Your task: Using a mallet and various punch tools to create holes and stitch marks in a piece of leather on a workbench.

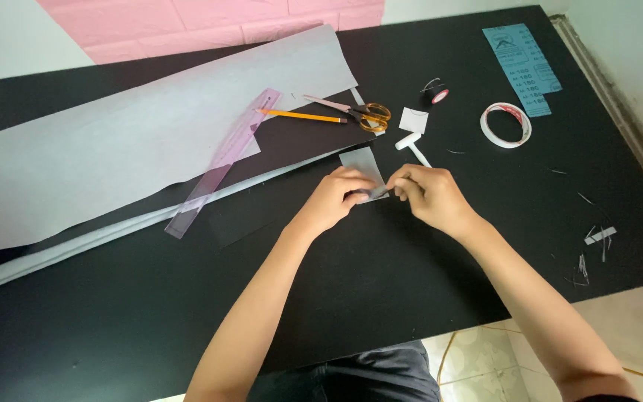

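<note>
Both hands meet near the middle of the black tabletop (381,298), and between them they hold a small grey paper piece (363,165). The left hand (338,196) is curled with its fingertips pinching the lower edge of the piece, and the right hand (426,195) pinches the same edge from the other side — the two hands are almost touching. The rest of the piece lies flat on the tabletop and points toward the far edge. Just beyond it there are a small white tool (411,147) and a white square of paper (414,120). Further toward the far edge lie the orange-handled scissors (362,114) and a yellow pencil (303,115), close together. A large grey sheet (135,141) covers the far left part of the tabletop, with a purple transparent ruler (221,165) lying across its near edge. Toward the right edge are a white tape roll (505,124), a smaller black roll (434,94) and a blue sandpaper strip (522,67) near the far right corner.
</note>
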